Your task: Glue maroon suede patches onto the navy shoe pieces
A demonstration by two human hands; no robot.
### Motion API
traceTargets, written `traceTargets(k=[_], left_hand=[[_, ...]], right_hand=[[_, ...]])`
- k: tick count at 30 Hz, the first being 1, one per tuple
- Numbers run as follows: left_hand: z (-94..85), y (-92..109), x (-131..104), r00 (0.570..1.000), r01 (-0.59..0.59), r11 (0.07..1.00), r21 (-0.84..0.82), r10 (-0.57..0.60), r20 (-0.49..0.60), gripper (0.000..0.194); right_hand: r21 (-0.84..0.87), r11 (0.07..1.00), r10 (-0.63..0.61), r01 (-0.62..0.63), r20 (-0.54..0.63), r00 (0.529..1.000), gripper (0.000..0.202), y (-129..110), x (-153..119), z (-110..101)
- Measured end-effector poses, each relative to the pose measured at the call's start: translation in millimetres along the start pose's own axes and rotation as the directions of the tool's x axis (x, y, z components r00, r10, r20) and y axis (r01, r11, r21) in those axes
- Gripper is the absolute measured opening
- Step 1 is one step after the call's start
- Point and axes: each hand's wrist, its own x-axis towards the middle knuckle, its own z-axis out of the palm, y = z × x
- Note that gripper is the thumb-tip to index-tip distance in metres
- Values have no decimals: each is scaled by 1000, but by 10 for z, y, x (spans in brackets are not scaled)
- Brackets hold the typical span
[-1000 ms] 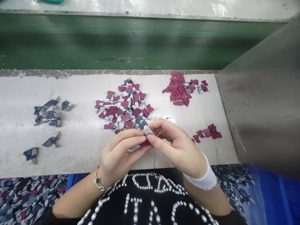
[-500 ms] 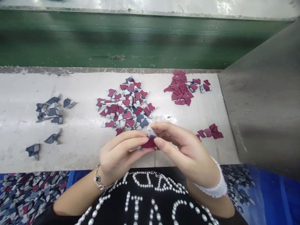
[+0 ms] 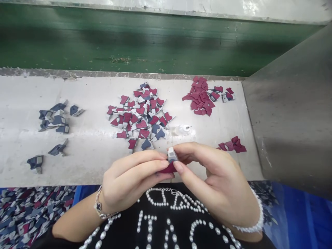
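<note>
Between both hands, just above the table's front edge, is a small part with a light grey top, a dark blue band and a maroon face. My left hand grips its left side, fingers pressed together. My right hand pinches the same part from the right with thumb and forefinger. Beyond the hands lies a heap of grey, blue and maroon parts. A small translucent bottle with a thin metal tip lies right of this heap.
Maroon pieces are piled at the back right, a few more nearer. Blue-grey parts lie at the left. A metal panel bounds the right side, a green wall the back. Bins of parts stand below the front edge.
Both hands and the held part have moved slightly nearer my body. The bottle and a blue part behind the hands now show more fully.
</note>
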Motion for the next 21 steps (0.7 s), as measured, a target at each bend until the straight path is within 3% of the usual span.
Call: traceTargets(k=[21], left_hand=[[26,26,0,999,-29,999,34,30,-15,34]], right_hand=[[-42,999,-27,25,-40,999,15,27,22,50]])
